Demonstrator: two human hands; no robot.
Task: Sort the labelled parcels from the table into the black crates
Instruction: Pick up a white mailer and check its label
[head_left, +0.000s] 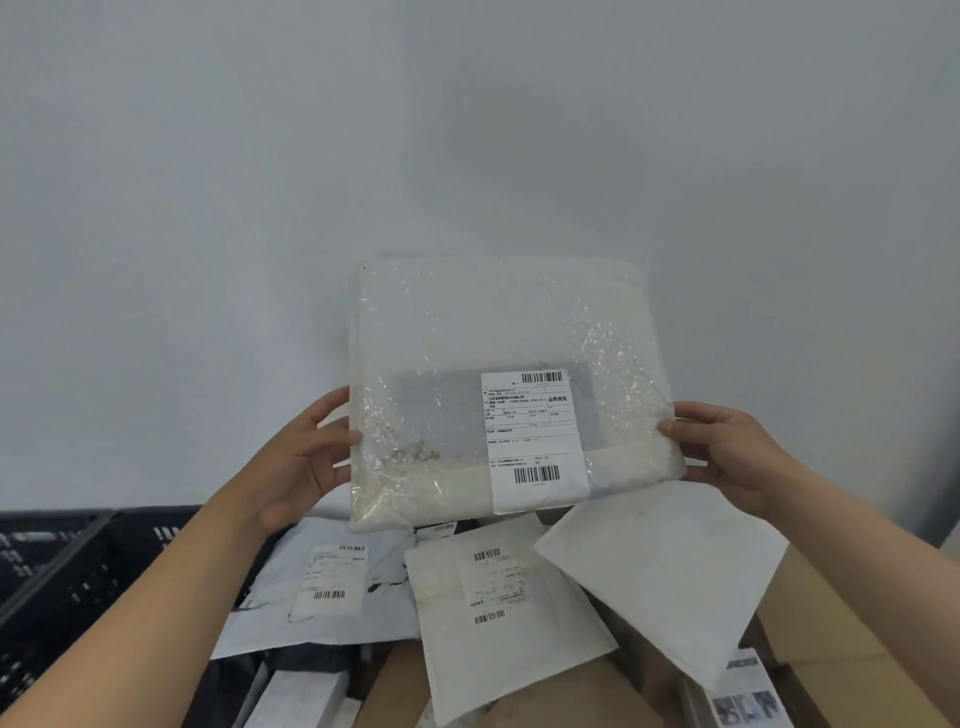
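Observation:
I hold a large cream parcel (498, 358) in clear bubble wrap upright in front of the wall, its white barcode label facing me. My left hand (306, 457) grips its left edge, thumb on the front. My right hand (727, 452) pinches its right edge. Below it lies a pile of parcels: a grey-white poly mailer (311, 587) with a label, a white padded mailer (493, 608) with a label, and a plain white envelope (670, 571) with no label showing. A black crate (67, 566) stands at the lower left.
Brown cardboard boxes (841, 644) lie under and to the right of the pile. A small printed box (748, 691) sits at the bottom right, and a pale flat box (301, 696) lies at the bottom centre. A plain grey wall fills the background.

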